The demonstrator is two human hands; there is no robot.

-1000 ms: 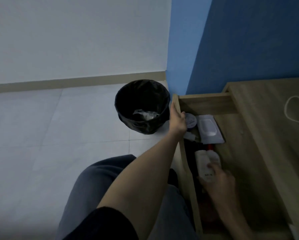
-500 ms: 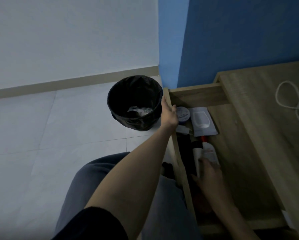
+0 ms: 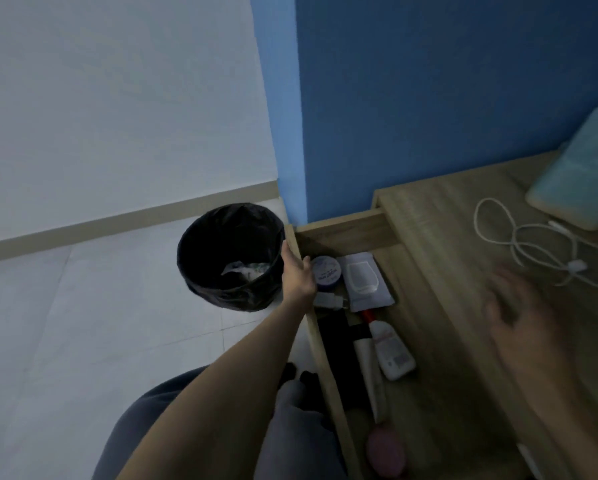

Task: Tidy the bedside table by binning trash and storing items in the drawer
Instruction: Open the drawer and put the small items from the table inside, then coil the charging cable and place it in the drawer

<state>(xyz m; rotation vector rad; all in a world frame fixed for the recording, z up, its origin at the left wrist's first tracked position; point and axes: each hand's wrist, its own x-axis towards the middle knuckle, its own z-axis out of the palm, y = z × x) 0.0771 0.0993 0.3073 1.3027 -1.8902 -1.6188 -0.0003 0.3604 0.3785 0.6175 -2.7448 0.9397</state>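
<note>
In the drawer, items lie stored; the left hand grips its front, and the right hand hovers spread and empty over the table, where the cable waits.

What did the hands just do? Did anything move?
The right hand came off the white bottle in the drawer and rose over the tabletop, toward the white cable. It is blurred and holds nothing. The left hand still grips the drawer's front edge. The bottle, jar and packet stayed put.
</note>
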